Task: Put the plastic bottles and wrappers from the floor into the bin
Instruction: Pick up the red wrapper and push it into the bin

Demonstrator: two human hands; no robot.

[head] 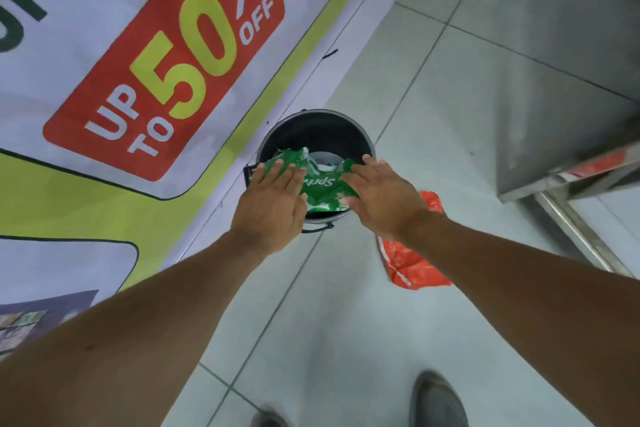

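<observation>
A small black bin [313, 128] stands on the tiled floor beside a printed banner. A crumpled green Sprite wrapper [320, 189] lies across the bin's mouth. My left hand [272, 203] rests flat on the wrapper's left side, fingers spread. Flat on its right side lies my right hand [382, 196], fingers also extended. Something white and pale shows inside the bin [323, 163] beneath the wrapper. An orange-red plastic wrapper [414, 262] lies on the floor just right of the bin, partly hidden under my right forearm.
A large sale banner [145, 73] covers the floor on the left. At the right stands a stainless steel cabinet [561, 87] with a metal leg [581, 236]. My shoes [438, 399] show at the bottom edge on pale tiles.
</observation>
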